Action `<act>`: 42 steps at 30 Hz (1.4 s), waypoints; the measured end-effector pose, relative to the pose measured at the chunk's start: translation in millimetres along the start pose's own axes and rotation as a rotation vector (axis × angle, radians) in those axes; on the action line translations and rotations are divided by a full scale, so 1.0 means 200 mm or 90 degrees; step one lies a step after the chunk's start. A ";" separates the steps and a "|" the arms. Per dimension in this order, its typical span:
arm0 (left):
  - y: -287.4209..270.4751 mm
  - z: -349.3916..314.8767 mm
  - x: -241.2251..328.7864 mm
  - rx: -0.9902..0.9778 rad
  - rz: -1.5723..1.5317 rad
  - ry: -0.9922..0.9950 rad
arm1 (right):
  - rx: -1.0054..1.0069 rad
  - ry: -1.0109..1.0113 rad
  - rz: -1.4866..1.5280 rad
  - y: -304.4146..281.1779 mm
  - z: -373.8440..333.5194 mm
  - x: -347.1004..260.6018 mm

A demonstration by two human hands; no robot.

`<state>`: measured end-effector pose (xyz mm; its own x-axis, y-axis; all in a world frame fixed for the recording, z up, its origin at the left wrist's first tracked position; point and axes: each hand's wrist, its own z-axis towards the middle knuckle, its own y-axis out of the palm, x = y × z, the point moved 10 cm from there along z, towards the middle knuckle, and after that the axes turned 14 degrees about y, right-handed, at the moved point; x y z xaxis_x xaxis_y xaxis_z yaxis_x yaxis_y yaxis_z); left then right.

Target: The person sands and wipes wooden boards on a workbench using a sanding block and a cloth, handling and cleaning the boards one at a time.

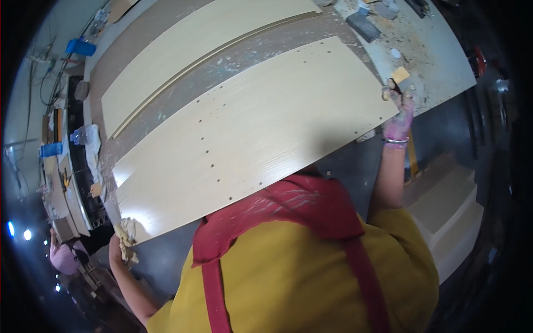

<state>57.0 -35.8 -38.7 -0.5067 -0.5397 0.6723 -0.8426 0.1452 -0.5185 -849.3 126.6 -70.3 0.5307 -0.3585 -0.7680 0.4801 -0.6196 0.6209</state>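
A long pale wood-grain panel (277, 119) lies at a slant in front of me, with small dark holes along its edges and in a row across it. At its lower left corner, my left hand (115, 247) is closed on a crumpled cream cloth (127, 230), which hides most of the fingers. My right hand (400, 119) is at the panel's right end, in a pink-stained covering with beige smears on the fingertips. Its fingers are curled around something small and dark that I cannot make out. A tan block (400, 74) is just beyond those fingertips.
Behind the panel, a second pale board (189, 50) rests on the stained worktable (222, 64). A dark grey block (363, 26) sits at the far right among dust. More boards (444, 194) are stacked low on the right. Another person (65, 258) is at the far left.
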 end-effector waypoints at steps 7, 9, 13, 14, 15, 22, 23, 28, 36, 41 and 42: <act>0.17 0.01 0.09 -0.012 -0.006 -0.016 | 0.077 -0.005 -0.312 0.04 0.06 -0.05; 0.00 0.21 0.02 -0.010 0.091 0.059 | 0.239 -0.141 -0.568 -0.17 0.12 -0.18; -0.16 0.23 0.40 0.179 0.225 0.328 | 0.265 -0.178 -0.430 0.08 0.05 -0.28; -0.05 0.18 0.56 0.213 0.104 0.374 | 0.192 -0.158 -0.374 0.12 0.06 -0.23; 0.01 0.16 0.67 0.263 0.104 0.382 | 0.119 -0.137 -0.316 0.18 0.07 -0.17; 0.94 0.16 0.93 0.402 0.604 0.544 | 0.014 0.022 -0.352 0.35 0.06 0.31; 1.12 0.12 1.03 0.337 0.588 0.602 | 0.016 -0.001 -0.319 0.33 0.07 0.32; 2.23 -0.40 1.38 -0.063 0.411 1.015 | 0.037 -0.042 -0.473 0.30 0.05 0.28; 2.36 -0.53 1.48 -0.158 0.324 1.150 | 0.024 -0.001 -0.380 0.31 0.13 0.33; 1.20 0.58 1.20 0.225 0.632 0.684 | 0.037 -0.055 -0.363 0.31 0.09 0.24; 0.91 0.64 1.14 0.326 0.595 0.608 | 0.023 -0.071 -0.349 0.33 0.07 0.23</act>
<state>-188.3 -238.3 -47.8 -0.9283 0.3704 -0.0314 -0.0836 -0.2904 -0.9532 -802.3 59.6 -67.3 0.1319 -0.0468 -0.9902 0.6401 -0.7587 0.1211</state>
